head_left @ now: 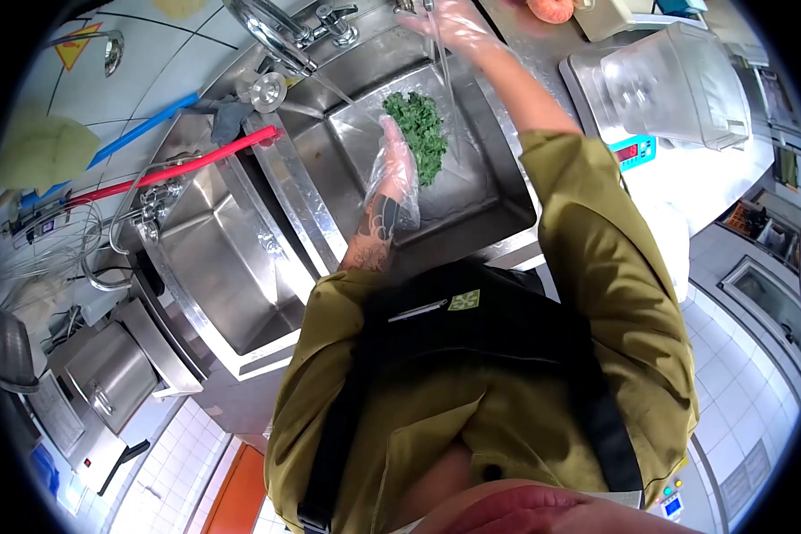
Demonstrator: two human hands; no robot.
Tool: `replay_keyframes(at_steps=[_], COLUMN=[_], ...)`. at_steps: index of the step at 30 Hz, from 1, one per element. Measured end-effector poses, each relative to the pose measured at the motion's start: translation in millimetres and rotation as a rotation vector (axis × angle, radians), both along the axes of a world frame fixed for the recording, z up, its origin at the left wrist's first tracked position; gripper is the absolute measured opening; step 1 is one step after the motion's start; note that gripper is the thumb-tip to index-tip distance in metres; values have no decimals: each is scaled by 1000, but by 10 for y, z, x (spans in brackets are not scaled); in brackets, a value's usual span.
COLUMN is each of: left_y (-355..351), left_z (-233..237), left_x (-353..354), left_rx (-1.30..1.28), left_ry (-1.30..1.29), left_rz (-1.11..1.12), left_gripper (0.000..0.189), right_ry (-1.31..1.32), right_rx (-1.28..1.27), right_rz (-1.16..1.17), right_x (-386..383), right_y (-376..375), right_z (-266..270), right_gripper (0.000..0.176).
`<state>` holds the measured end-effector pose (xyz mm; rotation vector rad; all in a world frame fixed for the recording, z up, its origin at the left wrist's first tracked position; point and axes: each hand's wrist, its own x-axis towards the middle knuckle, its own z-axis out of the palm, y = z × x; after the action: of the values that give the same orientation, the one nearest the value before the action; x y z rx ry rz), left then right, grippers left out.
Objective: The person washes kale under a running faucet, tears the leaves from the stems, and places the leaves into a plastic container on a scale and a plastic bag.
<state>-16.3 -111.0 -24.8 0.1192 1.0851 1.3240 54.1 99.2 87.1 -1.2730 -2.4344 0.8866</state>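
Observation:
Dark green curly leaves, like kale (416, 133), form a loose heap in the steel sink basin (472, 191). My left hand (397, 160), in a loose clear plastic glove, lies against the heap's left side with its visible fingers stretched out. Part of that hand is hidden by the leaves. At the frame's top edge, my gloved right hand (454, 25) has its fingers around a small metal tap handle (406, 6). A thin water stream (442, 62) falls beside it into the basin.
A curved faucet (271, 36) rises behind the basin. To the left is a second sink (227, 258), with a red hose (187, 165) across its corner. On the right counter stand a clear plastic container (676, 84) and a digital scale (634, 153).

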Motion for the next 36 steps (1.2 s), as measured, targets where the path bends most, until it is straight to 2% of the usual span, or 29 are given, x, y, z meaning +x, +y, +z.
replay_keyframes(at_steps=[2, 7, 9, 10, 13, 17, 19, 22, 25, 26, 28, 29, 31, 33, 34, 36], left_y=[-22, -83, -73, -65, -26, 37, 108, 276, 473, 504, 572, 606, 599, 607, 640, 658], left_z=[-61, -162, -96, -50, 121, 168, 176, 236, 250, 159, 224, 259, 623, 856, 745, 621], left_x=[-18, -111, -146, -143, -103, -76, -62, -14, 3, -49, -12, 2, 75, 120, 113, 92], left_rx=[-7, -10, 1, 6, -3, -10, 12, 50, -27, -89, -29, -1, -51, -66, -70, -63], left_ry=[-23, 70, 56, 46, 64, 55, 30, 15, -44, 131, 24, -28, 28, 58, 22, 1], left_rz=[2, -31, -36, -39, -24, -21, -8, 16, 16, -44, -49, -52, -30, -22, -5, 6], left_gripper=[76, 79, 79, 80, 80, 79, 77, 77, 78, 80, 81, 81, 79, 77, 76, 75], right_ry=[35, 162, 204, 12, 362, 119, 78, 57, 19, 35, 65, 33, -31, 36, 70, 73], right_rx=[-47, 23, 50, 223, -133, -67, 56, 97, 87, 150, 275, 201, 50, 133, 177, 86], right_rz=[17, 274, 403, 329, 235, 230, 209, 141, 196, 208, 224, 192, 133, 190, 222, 165], right_x=[-158, -409, -437, -400, -403, -340, -234, -235, -251, -266, -300, -315, -343, -398, -421, -408], right_y=[46, 605, 661, 659, 629, 643, 414, 414, 519, 550, 565, 585, 509, 647, 671, 674], right_z=[-32, -887, -981, -970, -1109, -998, -583, -663, -764, -813, -879, -906, -707, -1007, -1035, -1039], right_gripper=[44, 20, 14, 11, 11, 27, 33, 35, 38, 38, 40, 38, 36, 33, 32, 30])
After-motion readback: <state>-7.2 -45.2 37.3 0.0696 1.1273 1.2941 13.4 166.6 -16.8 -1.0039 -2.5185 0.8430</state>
